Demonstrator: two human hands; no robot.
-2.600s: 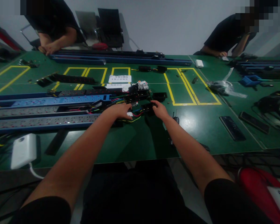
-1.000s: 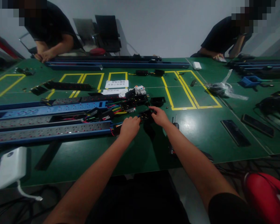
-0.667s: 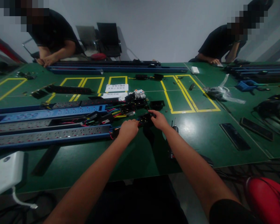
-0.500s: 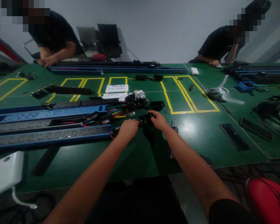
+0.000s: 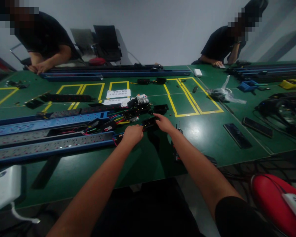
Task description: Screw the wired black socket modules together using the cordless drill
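From the head view, the small black rectangular housing (image 5: 149, 123) sits between both hands over the glossy green table (image 5: 202, 130). The left hand (image 5: 133, 134) has its fingers curled about one end; the right hand (image 5: 163, 123) pinches the other. I'd judge it light, stiff and a little slick (plastic, probably), best gripped by its ends. Leftward runs a long, straight grey socket strip with blue edging (image 5: 74, 141).

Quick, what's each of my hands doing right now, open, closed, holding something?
Left hand: fingers curled at the black housing's left end; actual grip hidden.
Right hand: closed, holding the housing's right end.
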